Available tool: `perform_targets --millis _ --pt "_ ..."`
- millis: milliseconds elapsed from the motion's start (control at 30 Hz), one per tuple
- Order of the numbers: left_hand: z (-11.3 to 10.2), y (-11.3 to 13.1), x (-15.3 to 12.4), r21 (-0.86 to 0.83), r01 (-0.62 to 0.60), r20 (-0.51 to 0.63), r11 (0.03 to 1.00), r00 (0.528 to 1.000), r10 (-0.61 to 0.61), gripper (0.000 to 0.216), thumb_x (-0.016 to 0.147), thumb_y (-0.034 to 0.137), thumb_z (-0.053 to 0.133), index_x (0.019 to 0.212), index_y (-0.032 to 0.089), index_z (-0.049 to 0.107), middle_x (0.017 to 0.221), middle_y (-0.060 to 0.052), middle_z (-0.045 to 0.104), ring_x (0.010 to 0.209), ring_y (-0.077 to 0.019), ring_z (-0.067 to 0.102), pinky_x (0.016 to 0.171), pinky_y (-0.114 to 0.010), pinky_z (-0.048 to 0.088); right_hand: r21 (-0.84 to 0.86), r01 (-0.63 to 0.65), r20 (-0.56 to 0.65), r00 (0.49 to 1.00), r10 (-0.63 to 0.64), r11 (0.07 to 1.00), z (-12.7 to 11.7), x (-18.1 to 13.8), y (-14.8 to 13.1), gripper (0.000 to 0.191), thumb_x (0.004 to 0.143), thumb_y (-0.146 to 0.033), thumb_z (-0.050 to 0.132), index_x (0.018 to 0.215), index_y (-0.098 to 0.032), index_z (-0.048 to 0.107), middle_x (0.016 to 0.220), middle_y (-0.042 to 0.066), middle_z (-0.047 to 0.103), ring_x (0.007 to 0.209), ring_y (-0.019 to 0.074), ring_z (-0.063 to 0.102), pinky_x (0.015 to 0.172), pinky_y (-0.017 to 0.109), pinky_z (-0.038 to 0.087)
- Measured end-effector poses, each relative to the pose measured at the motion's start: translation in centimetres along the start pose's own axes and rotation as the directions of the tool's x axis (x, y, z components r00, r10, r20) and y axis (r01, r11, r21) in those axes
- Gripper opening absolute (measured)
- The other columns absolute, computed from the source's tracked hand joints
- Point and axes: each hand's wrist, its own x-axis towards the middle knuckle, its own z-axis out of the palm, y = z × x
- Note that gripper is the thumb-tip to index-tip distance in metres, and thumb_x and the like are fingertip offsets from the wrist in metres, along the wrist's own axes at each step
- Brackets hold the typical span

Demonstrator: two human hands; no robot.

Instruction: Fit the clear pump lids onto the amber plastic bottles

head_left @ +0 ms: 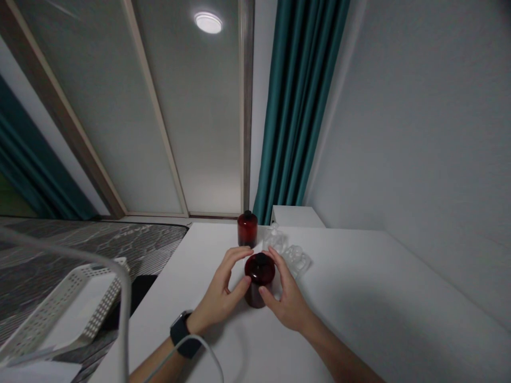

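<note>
A dark red, see-through bottle (259, 270) with a short black top stands on the white table between my hands. My left hand (228, 284) curves around its left side, thumb against the bottle's shoulder. From the right, my right hand (286, 298) cups the same bottle, its thumb across the front and its fingers on the far side. Just behind stands a second dark red bottle (247, 230) with a black top, touched by neither hand. Two transparent objects, one nearer (296, 260) and one farther (275, 238), sit beyond my right hand; their kind is hard to tell.
A white table (359, 298) reaches to the grey wall on the right. Left of it, a white perforated basket (59, 306) sits lower down. A pale cable (124, 319) crosses the left foreground. Teal curtains (295, 106) and sliding frosted panels (191, 117) stand behind.
</note>
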Motion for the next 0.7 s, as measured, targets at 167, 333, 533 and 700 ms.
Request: perform_targets --millis 167,333,533,700 --pt "0.08 -0.06 -0.03 0.011 0.001 0.071 1.0 0.997 -0.001 0.038 0.097 0.031 0.053 0.136 0.027 0.052 0.14 -0.012 0.051 0.134 -0.0297 0.044 0.115 -0.05 0.033 0.005 0.003 0.002 1.0 -0.003 1.0 0.03 -0.04 0.0 0.073 0.088 -0.022 0.057 0.151 -0.023 0.022 0.152 0.012 0.041 0.143 0.0269 0.037 0.119 0.047 0.031" --pt "0.16 0.05 0.05 0.021 -0.007 0.005 1.0 1.0 0.007 0.037 0.097 0.031 0.054 0.134 0.027 0.053 0.135 -0.012 0.054 0.13 -0.0286 0.048 0.113 -0.05 0.036 0.008 -0.003 0.003 1.0 0.003 1.0 0.03 -0.01 -0.08 0.074 0.087 -0.022 0.058 0.151 -0.022 0.022 0.152 0.014 0.04 0.143 0.0278 0.038 0.119 0.048 0.03" --pt "0.65 -0.18 0.57 0.026 0.009 -0.036 1.0 0.999 -0.008 0.027 0.096 0.029 0.058 0.122 0.025 0.063 0.128 -0.011 0.062 0.125 -0.0275 0.054 0.109 -0.047 0.041 -0.002 0.016 0.0 1.0 -0.016 1.0 0.27 0.01 -0.29 0.074 0.087 -0.022 0.059 0.151 -0.022 0.021 0.151 0.014 0.041 0.142 0.0285 0.039 0.119 0.05 0.032" --pt "0.94 -0.62 0.8 -0.057 0.04 -0.104 0.998 0.994 -0.046 0.021 0.092 0.027 0.063 0.113 0.023 0.066 0.117 -0.009 0.066 0.115 -0.0252 0.06 0.103 -0.042 0.046 -0.007 0.021 -0.006 1.0 -0.021 1.0 0.46 -0.05 -0.51 0.075 0.086 -0.021 0.06 0.151 -0.024 0.022 0.15 0.013 0.042 0.141 0.0278 0.04 0.118 0.049 0.033"
